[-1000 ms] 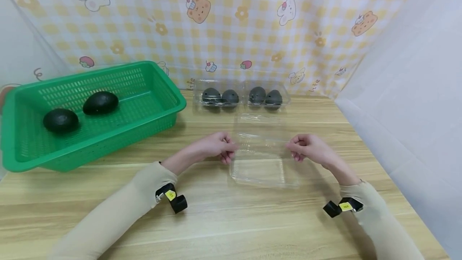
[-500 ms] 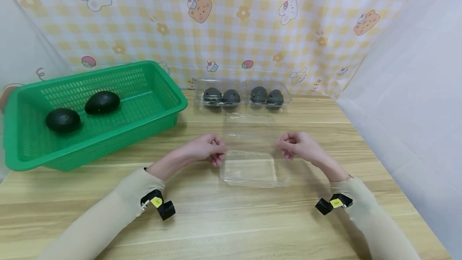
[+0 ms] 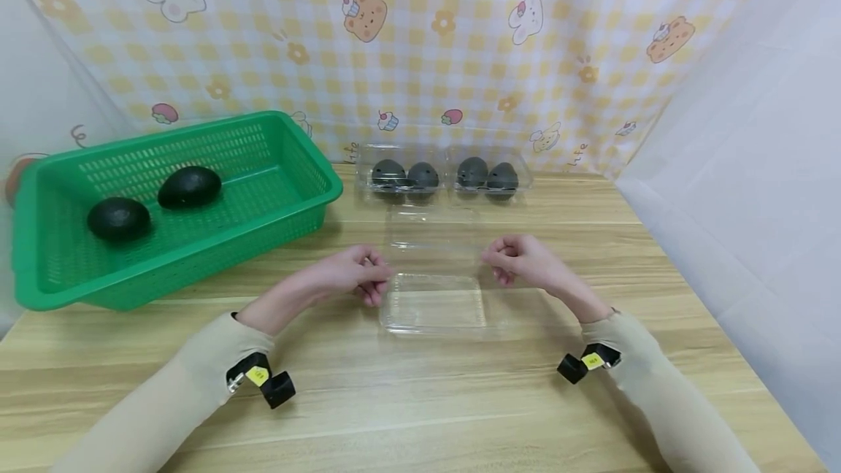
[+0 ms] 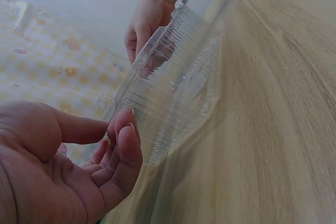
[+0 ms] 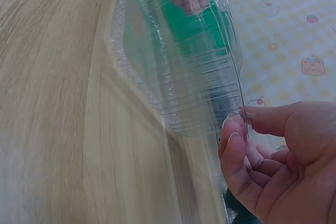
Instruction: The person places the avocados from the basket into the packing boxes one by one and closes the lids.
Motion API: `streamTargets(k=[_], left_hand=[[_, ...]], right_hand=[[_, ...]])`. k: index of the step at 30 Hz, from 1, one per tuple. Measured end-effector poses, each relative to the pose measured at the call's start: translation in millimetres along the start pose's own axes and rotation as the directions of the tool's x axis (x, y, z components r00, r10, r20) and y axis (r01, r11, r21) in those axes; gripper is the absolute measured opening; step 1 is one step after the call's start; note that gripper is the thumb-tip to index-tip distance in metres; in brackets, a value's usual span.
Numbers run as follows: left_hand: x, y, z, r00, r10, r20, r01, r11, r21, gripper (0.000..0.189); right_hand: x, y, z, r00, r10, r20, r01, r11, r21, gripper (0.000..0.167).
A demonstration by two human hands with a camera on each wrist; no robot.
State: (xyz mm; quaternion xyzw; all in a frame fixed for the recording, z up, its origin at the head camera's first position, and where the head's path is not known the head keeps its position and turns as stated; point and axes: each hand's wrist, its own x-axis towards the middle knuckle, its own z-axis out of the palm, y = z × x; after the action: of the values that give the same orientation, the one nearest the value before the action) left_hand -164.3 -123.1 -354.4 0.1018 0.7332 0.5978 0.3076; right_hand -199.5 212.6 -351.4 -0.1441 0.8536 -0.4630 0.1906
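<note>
A clear plastic clamshell box (image 3: 434,304) lies with its lid raised at the middle of the wooden table, nothing inside it. My left hand (image 3: 351,272) pinches its left edge between thumb and fingertips. On the opposite side my right hand (image 3: 522,263) pinches the right edge in the same way. The left wrist view shows the ribbed wall of the clamshell box (image 4: 173,77) between both hands, with the thumb and index of the left hand (image 4: 79,156) at its rim. In the right wrist view the right hand (image 5: 278,156) grips the rim's near corner.
Behind the box stand two clear clamshell boxes (image 3: 402,148), (image 3: 489,152) side by side, each holding two dark avocados (image 3: 389,175). A green plastic basket (image 3: 263,236) at the left holds two avocados (image 3: 190,187). A checked curtain (image 3: 420,57) hangs along the table's back edge.
Both hands have moved to the left, carrying the clamshell box with them between their fingertips. The basket and the two filled boxes stay where they were.
</note>
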Motion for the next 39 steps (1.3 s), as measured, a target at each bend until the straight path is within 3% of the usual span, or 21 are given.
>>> streamTargets(k=[11,20,39], left_hand=[[-15.8,-10.2,-13.9,1.0,0.012,-0.012,-0.012,1.0,0.0,0.013],[-25.5,-10.5,-23.6,1.0,-0.006,-0.003,0.006,1.0,0.022,0.014],[-32.8,-5.9,-34.9,1.0,0.021,0.002,-0.022,0.997,0.077,0.019]], right_hand=[[12.8,-11.2,13.7,0.999,-0.035,0.024,0.035,0.999,-0.004,0.032],[20.5,-17.4,21.4,0.997,-0.061,0.035,0.061,0.998,0.01,0.03],[23.9,-16.3,29.7,0.998,-0.057,0.002,0.057,0.995,0.083,0.028]])
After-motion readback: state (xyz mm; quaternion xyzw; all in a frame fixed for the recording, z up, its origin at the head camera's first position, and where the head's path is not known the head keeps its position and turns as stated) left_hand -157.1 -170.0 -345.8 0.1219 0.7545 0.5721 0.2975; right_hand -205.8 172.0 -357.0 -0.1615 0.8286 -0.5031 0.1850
